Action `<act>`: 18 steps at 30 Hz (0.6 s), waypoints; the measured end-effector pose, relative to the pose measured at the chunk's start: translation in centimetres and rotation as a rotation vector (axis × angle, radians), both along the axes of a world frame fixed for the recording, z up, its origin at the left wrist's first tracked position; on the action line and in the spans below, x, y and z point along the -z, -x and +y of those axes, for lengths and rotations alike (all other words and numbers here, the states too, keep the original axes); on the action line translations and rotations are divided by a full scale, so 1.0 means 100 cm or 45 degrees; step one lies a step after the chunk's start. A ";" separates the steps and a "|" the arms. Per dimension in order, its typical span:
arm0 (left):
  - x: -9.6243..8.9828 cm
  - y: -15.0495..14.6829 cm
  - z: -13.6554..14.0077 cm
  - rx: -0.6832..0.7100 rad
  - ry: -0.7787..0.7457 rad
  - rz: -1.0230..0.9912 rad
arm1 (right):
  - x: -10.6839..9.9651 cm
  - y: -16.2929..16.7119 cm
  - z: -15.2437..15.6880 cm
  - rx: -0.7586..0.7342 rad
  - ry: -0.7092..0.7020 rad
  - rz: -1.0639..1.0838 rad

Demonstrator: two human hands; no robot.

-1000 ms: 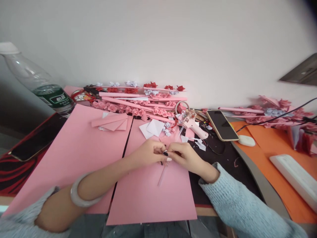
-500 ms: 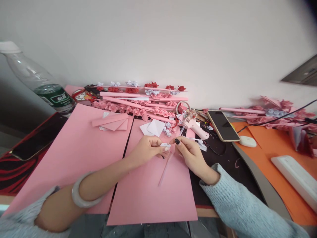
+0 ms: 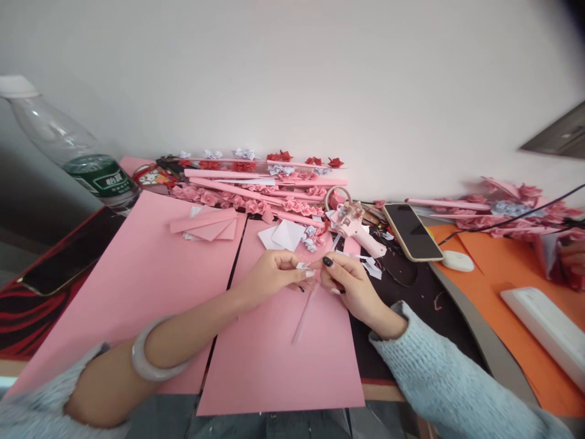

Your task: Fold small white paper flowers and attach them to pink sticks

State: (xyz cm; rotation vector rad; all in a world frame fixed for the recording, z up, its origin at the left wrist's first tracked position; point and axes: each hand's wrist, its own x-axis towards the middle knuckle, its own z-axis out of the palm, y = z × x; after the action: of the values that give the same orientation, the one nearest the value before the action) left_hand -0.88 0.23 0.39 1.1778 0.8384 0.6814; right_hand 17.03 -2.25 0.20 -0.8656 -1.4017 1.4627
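A small piece of white paper is pinched between the thumb and fingers of my left hand, over the middle pink sheet. My right hand is closed at the paper's right side, its fingertips meeting those of the left; most of the paper there is hidden by fingers. Below both hands a thin translucent stick slants down over the sheet; its upper end is lost behind the fingers. Just beyond the hands are white paper squares and a pink glue gun.
Rolled pink tubes and paper flowers line the wall. Folded pink papers lie left, near a bottle. A phone, a white case and a power strip are right. Another person's hand shows at the right edge.
My right fingers have curled in closer around the paper, and less of its white shows. Another person's hand has come into view at the right edge.
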 end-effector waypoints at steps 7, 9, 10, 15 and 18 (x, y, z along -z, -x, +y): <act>0.000 0.003 -0.001 0.108 0.055 -0.065 | 0.001 -0.002 -0.001 -0.014 -0.024 -0.046; -0.001 0.003 -0.001 0.120 0.053 -0.071 | 0.000 -0.002 -0.001 -0.011 -0.039 -0.060; -0.001 0.003 -0.002 0.121 0.053 -0.073 | 0.000 -0.002 -0.001 -0.013 -0.046 -0.061; -0.004 0.002 -0.002 0.102 0.076 -0.056 | 0.000 -0.002 -0.002 -0.071 -0.041 -0.068; -0.002 0.002 -0.002 0.093 0.113 -0.057 | -0.001 -0.003 -0.003 -0.097 -0.067 -0.114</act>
State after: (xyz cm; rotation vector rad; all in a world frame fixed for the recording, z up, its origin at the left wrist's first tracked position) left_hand -1.10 0.03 0.62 1.1044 0.7767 0.6029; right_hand 17.32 -2.53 0.35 -0.8615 -1.5483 1.4526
